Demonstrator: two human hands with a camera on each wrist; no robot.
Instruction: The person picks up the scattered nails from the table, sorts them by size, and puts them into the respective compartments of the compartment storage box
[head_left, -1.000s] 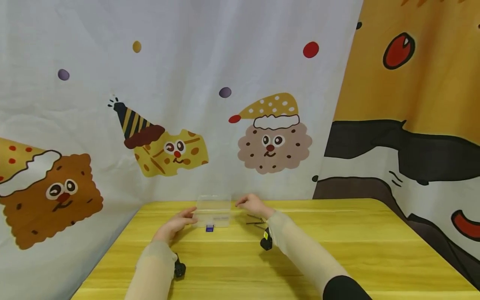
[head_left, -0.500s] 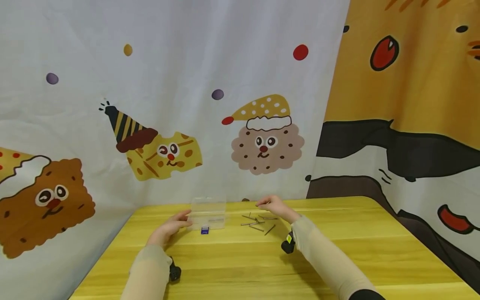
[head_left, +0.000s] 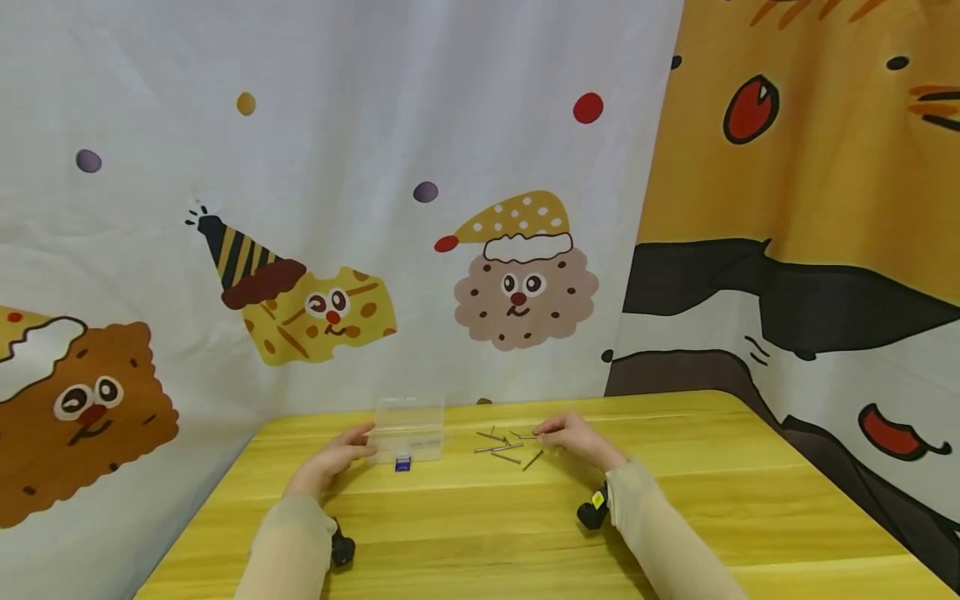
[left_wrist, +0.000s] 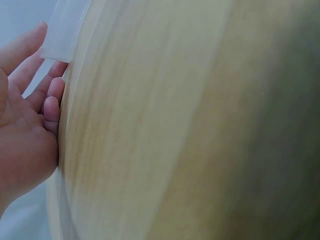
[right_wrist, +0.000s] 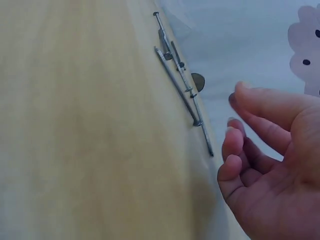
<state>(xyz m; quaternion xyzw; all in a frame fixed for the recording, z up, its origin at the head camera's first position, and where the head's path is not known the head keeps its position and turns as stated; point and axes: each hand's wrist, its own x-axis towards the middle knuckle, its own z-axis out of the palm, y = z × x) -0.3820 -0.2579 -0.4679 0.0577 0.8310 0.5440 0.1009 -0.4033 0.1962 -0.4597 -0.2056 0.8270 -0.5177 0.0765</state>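
Observation:
A clear plastic box (head_left: 420,446) stands at the back of the table, its transparent lid (head_left: 409,412) raised, with a blue piece (head_left: 403,463) at its front. My left hand (head_left: 335,460) touches the box's left side with extended fingers; in the left wrist view a box corner (left_wrist: 62,42) lies by the fingertips. To the right lie several loose metal nails (head_left: 498,448). My right hand (head_left: 576,439) is at their right end, fingertips by one nail. In the right wrist view its thumb and index finger (right_wrist: 265,107) are close together, with no nail visible between them.
The yellow wood-grain table (head_left: 480,533) ends at a printed cloth backdrop (head_left: 337,167) just behind the box and nails. Black wrist cameras hang from both wrists, close to the tabletop.
My right hand has moved right, away from the box, then lowered towards the right end of the nails, which are now uncovered. The left hand stays at the box. The view has shifted slightly.

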